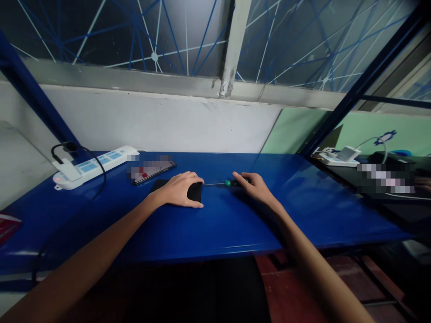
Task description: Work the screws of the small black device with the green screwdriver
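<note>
My left hand (180, 189) lies curled over a flat black device (194, 192) on the blue table (218, 224), holding it down by its right end. My right hand (256, 186) is closed round the green and black handle of a small screwdriver (226, 183). The screwdriver lies nearly level, and its thin metal shaft points left, with the tip at the black device's right edge. A phone (153, 171) with a lit screen lies just behind and to the left of my left hand.
A white power strip (97, 165) with a plugged-in white adapter and black cable sits at the table's back left. A white wall runs behind the table. To the right, a darker bench holds another white charger (346, 154) and cable. A red object (7, 225) lies at far left.
</note>
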### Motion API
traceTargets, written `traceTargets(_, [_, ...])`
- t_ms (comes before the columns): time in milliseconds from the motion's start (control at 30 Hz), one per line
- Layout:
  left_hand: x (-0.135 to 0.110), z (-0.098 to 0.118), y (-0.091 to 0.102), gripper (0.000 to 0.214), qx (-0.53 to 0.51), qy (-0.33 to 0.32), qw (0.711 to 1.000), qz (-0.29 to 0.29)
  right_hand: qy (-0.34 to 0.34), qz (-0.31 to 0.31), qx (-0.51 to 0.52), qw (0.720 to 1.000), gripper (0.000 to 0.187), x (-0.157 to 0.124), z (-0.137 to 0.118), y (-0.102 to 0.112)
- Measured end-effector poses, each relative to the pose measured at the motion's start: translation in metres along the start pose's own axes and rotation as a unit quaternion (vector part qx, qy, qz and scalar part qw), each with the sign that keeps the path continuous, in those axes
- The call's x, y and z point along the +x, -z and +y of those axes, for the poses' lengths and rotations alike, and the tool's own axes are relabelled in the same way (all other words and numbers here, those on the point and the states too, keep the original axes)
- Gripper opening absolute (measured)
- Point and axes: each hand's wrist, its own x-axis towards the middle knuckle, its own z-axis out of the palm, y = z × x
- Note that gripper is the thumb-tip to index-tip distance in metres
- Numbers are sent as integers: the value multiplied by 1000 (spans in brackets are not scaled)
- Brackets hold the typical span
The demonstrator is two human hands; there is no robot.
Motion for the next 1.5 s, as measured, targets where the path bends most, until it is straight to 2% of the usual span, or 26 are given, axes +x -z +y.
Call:
traceTargets(167, [0, -1, 0, 75, 4, 0, 1000, -1, -5, -32, 53, 998, 48, -1, -5, 0])
traceTargets(233, [0, -1, 0, 75, 0, 2, 1000, -1, -5, 17, 78, 997, 46, 0, -4, 3])
traceTargets(300, [0, -2, 0, 73, -5, -1, 1000, -1, -9, 109, 91, 990, 43, 2, 0, 7])
traceTargets(367, [-1, -3, -1, 69, -4, -6, 1000, -1, -18, 176, 81, 981, 39, 5, 5, 10])
traceTargets(433, [-1, -4, -2, 65, 1, -10, 1000, 2, -16, 217, 53, 975, 35, 7, 9, 11])
traceTargets(500, [0, -5, -4, 63, 5, -16, 1000, 4, -9, 232, 21, 972, 31, 7, 11, 11])
traceTargets(767, [2, -3, -6, 58, 24, -43, 999, 19, -14, 227, -19, 974, 23, 6, 12, 10])
traceTargets(1100, [2, 0, -4, 58, 15, -26, 999, 44, -6, 212, -17, 977, 23, 6, 11, 8])
traceTargets(1200, [3, -4, -6, 45, -20, -42, 997, 68, -12, 214, 35, 976, 24, 5, 7, 8])
traceTargets(1367, [7, -5, -10, 24, -63, -46, 985, 154, -66, 187, 192, 961, 27, 3, -3, 7])
traceTargets(1500, [8, 7, -12, 24, -77, -59, 977, 192, -66, 161, 243, 954, 28, 2, -7, 6])
